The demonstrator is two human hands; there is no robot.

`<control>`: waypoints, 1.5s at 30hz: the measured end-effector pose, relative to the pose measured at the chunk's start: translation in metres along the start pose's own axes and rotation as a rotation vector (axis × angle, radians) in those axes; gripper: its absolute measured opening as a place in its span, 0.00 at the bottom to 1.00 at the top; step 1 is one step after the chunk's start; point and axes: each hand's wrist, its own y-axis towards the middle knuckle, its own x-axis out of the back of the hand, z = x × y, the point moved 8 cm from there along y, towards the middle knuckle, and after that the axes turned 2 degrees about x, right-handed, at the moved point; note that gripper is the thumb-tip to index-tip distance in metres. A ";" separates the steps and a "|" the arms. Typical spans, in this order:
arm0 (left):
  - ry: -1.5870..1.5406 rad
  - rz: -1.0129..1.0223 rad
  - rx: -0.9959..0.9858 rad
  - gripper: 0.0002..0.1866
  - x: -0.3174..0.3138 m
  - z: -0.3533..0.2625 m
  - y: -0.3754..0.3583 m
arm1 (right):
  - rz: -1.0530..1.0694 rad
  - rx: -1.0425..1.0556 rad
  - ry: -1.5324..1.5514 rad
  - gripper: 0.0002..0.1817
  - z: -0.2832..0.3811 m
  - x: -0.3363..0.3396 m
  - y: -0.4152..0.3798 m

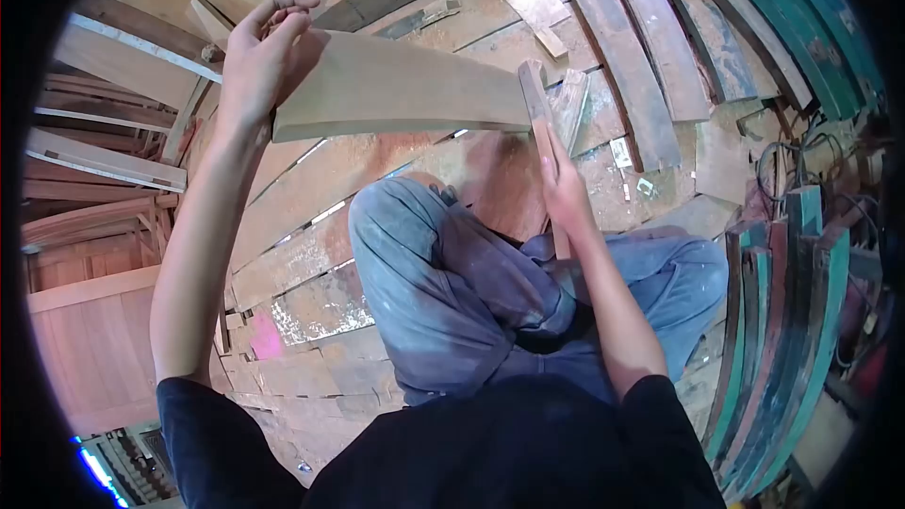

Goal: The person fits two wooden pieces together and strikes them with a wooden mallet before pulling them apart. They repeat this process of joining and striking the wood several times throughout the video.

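A wide pale wooden board [405, 85] lies across the space in front of my crossed legs. My left hand [264, 52] is raised at the board's left end, its fingers curled; what they hold, if anything, is hidden. In my right hand [563, 190] is a narrow wooden strip [535, 99], with my fingers wrapped round its middle. The strip's upper end meets the right end of the board, and its lower end reaches down toward my lap.
Long planks [622, 57] lie at the upper right. Green-edged boards [787, 339] stand at the right, near loose cables [801, 165]. Wooden frames and panels [104, 339] fill the left side. Small offcuts [537, 5] lie on the plank floor [320, 297].
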 end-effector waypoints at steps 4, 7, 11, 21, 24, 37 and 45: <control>0.011 0.006 -0.004 0.11 0.001 -0.009 0.002 | 0.026 -0.121 -0.080 0.31 -0.002 -0.009 0.024; -0.017 0.006 -0.019 0.11 -0.005 -0.012 -0.003 | 0.054 -0.154 -0.091 0.32 -0.008 0.000 -0.005; -0.021 0.047 -0.105 0.11 -0.001 -0.001 0.005 | 0.073 -0.080 -0.033 0.32 -0.012 0.013 -0.032; -0.089 0.132 0.083 0.12 0.014 0.039 -0.001 | 0.148 -0.107 -0.101 0.32 0.006 0.009 -0.029; -0.132 0.094 0.063 0.11 0.010 0.040 0.000 | 0.123 -0.118 -0.128 0.33 0.002 0.004 -0.013; -0.158 0.121 0.115 0.10 0.019 0.059 -0.005 | 0.152 -0.153 -0.223 0.32 0.001 0.000 0.019; -0.023 0.038 0.094 0.09 0.020 0.043 -0.009 | 0.069 0.010 -0.060 0.32 0.004 0.010 -0.039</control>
